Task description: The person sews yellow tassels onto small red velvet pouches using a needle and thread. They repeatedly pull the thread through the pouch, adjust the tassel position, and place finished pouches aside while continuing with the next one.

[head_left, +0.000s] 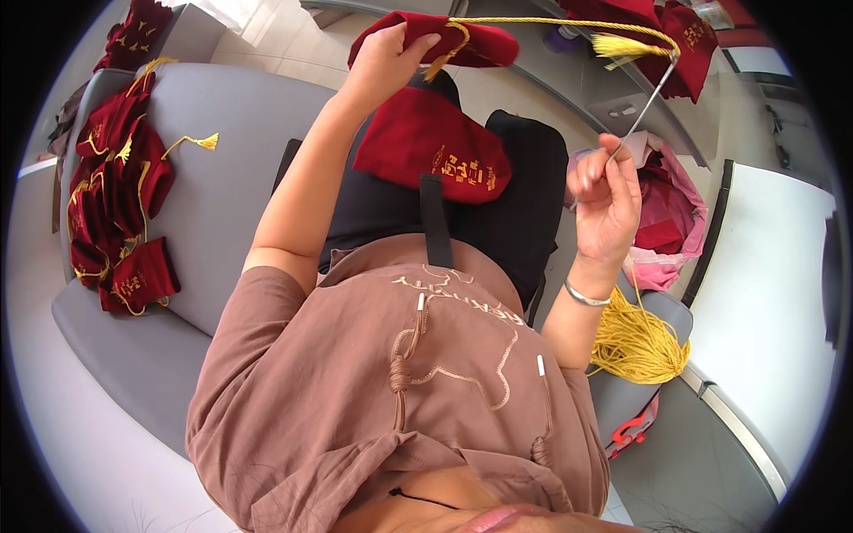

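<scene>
My left hand [386,66] grips a dark red velvet pouch [490,50] near its edge, with the thumb on top. A small yellow tassel [436,66] hangs at the pouch's near side. From the pouch a twisted yellow cord [553,23] runs taut to the right. It meets the far tip of a thin metal rod [646,106], and a larger yellow tassel [616,46] hangs beside that tip. My right hand [606,193] pinches the rod's near part between its fingers. Across my lap lies another red pouch [406,133], bearing gold writing.
Several red pouches with yellow cords [120,200] are heaped on the grey seat [226,126] at left. At right are an open pink bag [693,213] with red cloth inside, a bundle of yellow cords [640,346] and a white surface [766,233]. More red pouches [686,60] lie ahead right.
</scene>
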The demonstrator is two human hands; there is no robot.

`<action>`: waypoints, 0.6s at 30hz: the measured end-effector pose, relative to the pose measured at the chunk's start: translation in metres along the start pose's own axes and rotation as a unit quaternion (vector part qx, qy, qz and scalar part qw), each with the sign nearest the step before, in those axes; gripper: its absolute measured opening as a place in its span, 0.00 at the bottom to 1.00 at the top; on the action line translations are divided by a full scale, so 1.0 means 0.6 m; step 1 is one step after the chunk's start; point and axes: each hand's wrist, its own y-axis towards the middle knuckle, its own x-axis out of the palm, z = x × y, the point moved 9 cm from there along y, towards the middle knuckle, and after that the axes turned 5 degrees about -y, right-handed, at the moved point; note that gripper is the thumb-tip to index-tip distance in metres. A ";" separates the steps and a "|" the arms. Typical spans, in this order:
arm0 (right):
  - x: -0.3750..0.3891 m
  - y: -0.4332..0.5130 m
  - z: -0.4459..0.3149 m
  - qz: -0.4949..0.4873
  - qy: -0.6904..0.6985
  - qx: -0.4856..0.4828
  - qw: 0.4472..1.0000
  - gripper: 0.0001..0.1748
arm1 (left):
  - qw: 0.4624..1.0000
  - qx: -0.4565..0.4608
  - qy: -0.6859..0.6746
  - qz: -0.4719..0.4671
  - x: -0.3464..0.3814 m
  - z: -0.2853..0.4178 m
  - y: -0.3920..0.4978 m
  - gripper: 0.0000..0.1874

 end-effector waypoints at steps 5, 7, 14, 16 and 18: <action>0.051 0.045 -0.040 -0.051 -0.078 -0.045 0.995 0.08 | 0.975 -0.052 -0.191 -0.106 0.028 0.076 -0.033 0.16; 0.073 0.061 -0.053 -0.068 -0.095 -0.064 0.991 0.06 | 0.953 -0.097 -0.251 -0.140 0.045 0.092 -0.057 0.16; 0.111 0.087 -0.061 -0.054 -0.200 -0.127 0.970 0.05 | 0.916 -0.175 -0.290 -0.217 0.082 0.104 -0.112 0.18; 0.110 0.091 -0.055 -0.051 -0.220 -0.120 0.967 0.05 | 0.914 -0.166 -0.303 -0.211 0.084 0.105 -0.116 0.18; 0.108 0.092 -0.050 -0.054 -0.231 -0.116 0.964 0.05 | 0.915 -0.169 -0.300 -0.211 0.086 0.100 -0.119 0.18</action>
